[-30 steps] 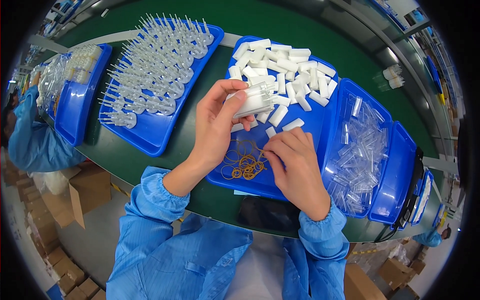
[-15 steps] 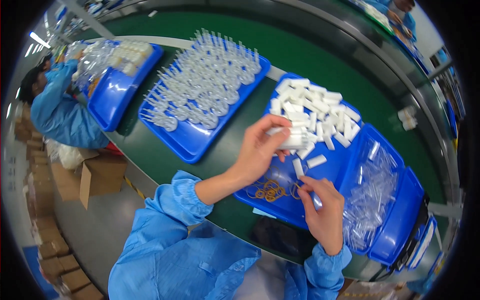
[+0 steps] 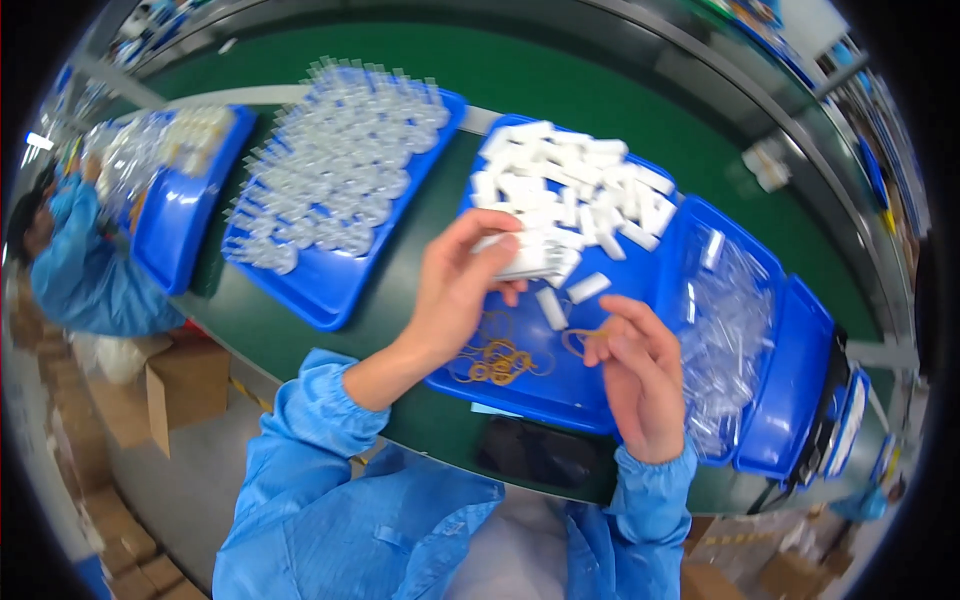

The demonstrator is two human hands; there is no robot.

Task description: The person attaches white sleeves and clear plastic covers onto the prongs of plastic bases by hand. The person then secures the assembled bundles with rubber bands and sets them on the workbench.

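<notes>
In my left hand (image 3: 450, 285) is a small bundle of white block-like pieces (image 3: 532, 254), pinched between thumb and fingers over a blue tray. My right hand (image 3: 645, 380) is closed at the fingertips on a tan rubber band (image 3: 576, 333), whose loop sticks out towards the left. Below the bundle, two loose white pieces (image 3: 589, 288) lie apart on the tray. A heap of similar white pieces (image 3: 560, 175) fills the tray's far part. Several more rubber bands (image 3: 497, 362) lie tangled in its near left part.
Left of me, a blue tray (image 3: 330, 310) carries rows of clear stemmed plastic parts (image 3: 335, 165). Clear tubes (image 3: 725, 345) fill a blue tray on the right. A dark flat object (image 3: 535, 452) lies at the table's near edge. A co-worker in blue (image 3: 90, 265) is at far left.
My right hand has lifted off the tray near the rubber bands, its fingers turned upward with a band in them. The left hand keeps the white bundle. The whole view has shifted.
</notes>
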